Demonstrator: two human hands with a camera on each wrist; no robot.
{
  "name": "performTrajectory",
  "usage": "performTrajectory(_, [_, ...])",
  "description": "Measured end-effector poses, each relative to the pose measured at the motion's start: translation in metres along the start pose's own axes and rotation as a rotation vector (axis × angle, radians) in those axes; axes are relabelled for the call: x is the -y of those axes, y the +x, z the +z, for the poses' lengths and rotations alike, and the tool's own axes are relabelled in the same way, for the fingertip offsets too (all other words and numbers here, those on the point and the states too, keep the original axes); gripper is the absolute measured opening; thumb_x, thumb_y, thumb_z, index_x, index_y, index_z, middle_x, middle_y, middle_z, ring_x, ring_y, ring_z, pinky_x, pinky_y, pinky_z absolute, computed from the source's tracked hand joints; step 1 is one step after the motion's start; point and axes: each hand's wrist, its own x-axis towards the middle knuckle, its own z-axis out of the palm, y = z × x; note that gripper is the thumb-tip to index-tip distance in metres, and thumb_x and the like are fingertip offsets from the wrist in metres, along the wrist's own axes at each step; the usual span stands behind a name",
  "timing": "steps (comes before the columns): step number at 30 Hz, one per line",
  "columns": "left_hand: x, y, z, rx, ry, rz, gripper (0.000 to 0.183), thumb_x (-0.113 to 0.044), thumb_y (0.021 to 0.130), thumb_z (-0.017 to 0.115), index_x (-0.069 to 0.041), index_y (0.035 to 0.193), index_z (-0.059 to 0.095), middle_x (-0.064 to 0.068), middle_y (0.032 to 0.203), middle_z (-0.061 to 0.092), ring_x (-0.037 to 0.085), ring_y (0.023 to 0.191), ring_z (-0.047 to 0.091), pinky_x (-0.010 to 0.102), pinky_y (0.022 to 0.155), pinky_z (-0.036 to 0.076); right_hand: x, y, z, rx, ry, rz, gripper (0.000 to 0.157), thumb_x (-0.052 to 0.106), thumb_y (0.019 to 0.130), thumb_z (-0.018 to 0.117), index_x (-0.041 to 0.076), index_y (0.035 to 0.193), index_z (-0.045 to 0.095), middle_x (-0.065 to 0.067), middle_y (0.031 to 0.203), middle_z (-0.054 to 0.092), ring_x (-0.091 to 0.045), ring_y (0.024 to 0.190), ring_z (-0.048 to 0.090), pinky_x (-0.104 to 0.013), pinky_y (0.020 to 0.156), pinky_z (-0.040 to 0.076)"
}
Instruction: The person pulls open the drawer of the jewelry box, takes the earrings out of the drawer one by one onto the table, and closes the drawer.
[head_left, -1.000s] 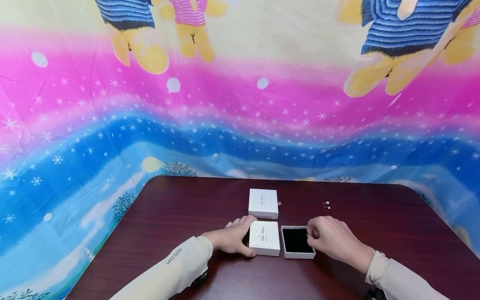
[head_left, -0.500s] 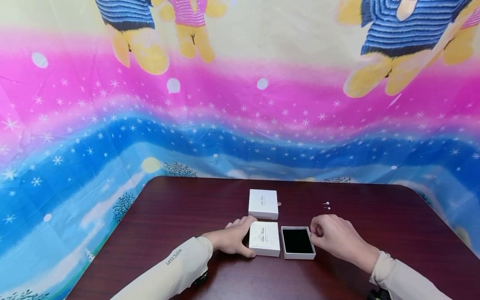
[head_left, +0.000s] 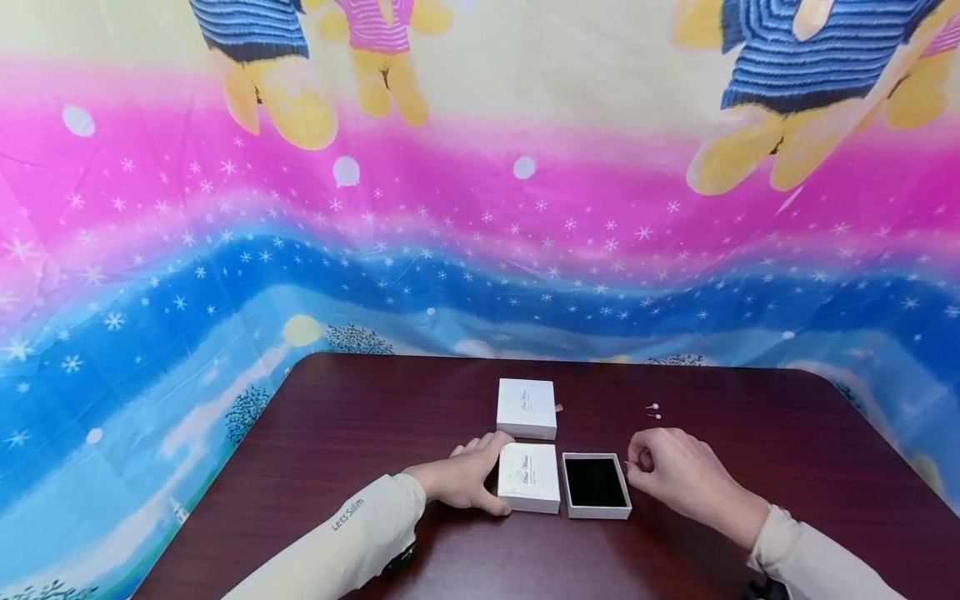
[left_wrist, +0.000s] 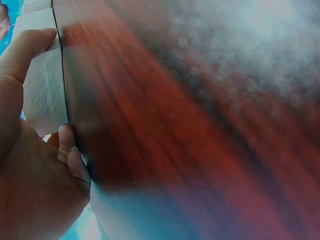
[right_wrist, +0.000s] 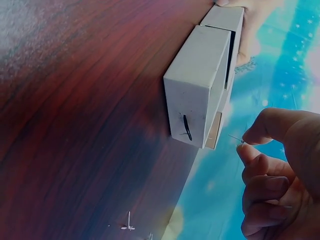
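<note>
My left hand (head_left: 468, 479) grips the left side of a white printed box (head_left: 528, 475), thumb at the near corner and fingers at the far one. Close to its right side lies a shallow open white box (head_left: 597, 512) lined in black. My right hand (head_left: 678, 475) is just right of that open box, thumb and index finger pinching a tiny stud earring (right_wrist: 235, 138). Its thin metal pin sticks out toward the boxes in the right wrist view; the rest hides in the fingertips. A black loop (right_wrist: 187, 127) shows on the open box's side.
Another white printed box (head_left: 527, 406) with a small tan tab stands behind the gripped one. Two small pearl-headed earrings (head_left: 655, 408) lie on the dark red wooden table (head_left: 375, 400), beyond my right hand. A colourful printed cloth (head_left: 480, 208) hangs behind the table.
My right hand has drawn back to the right, from over the open box's right rim to beside it, still pinching the earring. The left hand and the boxes have stayed put.
</note>
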Motion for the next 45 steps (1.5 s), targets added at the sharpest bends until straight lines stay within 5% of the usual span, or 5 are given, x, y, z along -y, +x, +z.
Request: performTrajectory(45, [-0.003, -0.002, -0.001, -0.001, -0.004, 0.003, 0.079, -0.035, 0.076, 0.085, -0.02, 0.137, 0.036, -0.006, 0.12, 0.049, 0.009, 0.101, 0.04, 0.025, 0.087, 0.031, -0.039, -0.007, -0.008, -0.016, 0.075, 0.13, 0.015, 0.015, 0.079, 0.073, 0.022, 0.072, 0.062, 0.009, 0.062, 0.045, -0.003, 0.055, 0.038, -0.025, 0.052, 0.029])
